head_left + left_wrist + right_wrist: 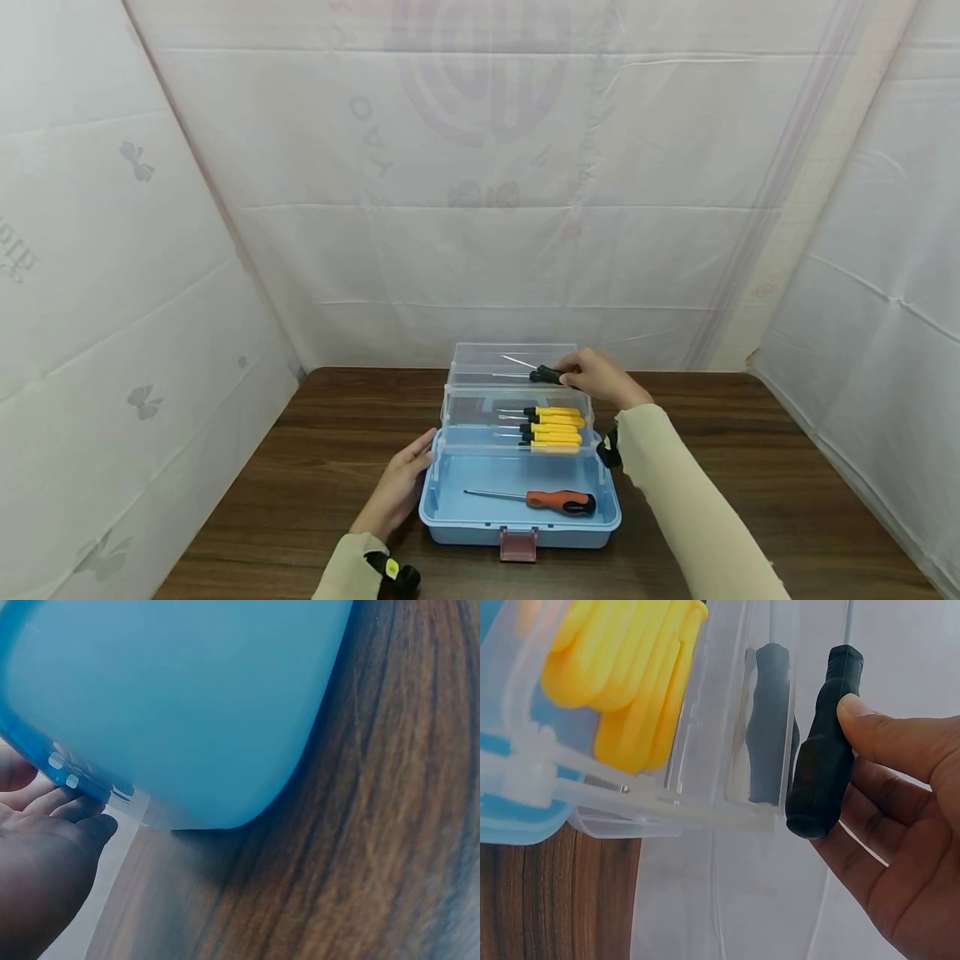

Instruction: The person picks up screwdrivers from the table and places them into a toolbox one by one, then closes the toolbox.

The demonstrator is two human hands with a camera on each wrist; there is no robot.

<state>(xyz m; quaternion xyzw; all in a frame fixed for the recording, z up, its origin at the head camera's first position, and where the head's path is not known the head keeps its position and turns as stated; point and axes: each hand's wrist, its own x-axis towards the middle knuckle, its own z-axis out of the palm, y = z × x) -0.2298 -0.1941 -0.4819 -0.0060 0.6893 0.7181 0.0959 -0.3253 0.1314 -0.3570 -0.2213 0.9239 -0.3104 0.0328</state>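
My right hand [600,375] pinches a black-handled screwdriver [825,750] between thumb and fingers, above the upper clear tray [472,354] of a toolbox. Inside that tray lies a second black screwdriver [769,720]. Several yellow-handled screwdrivers [558,421] lie side by side in the clear tray below it. An orange and black screwdriver [558,501] rests in the blue base [450,534] of the opened toolbox. At the base's left side, my left hand [397,492] touches the rim with extended fingers; the left wrist view shows its fingertips against the blue wall [172,712].
The toolbox stands on a dark wooden table [337,433], with a pink latch [517,546] hanging at its front. White printed sheeting [480,250] rises behind the table and along both sides. White hinge arms [532,780] link the trays to the base.
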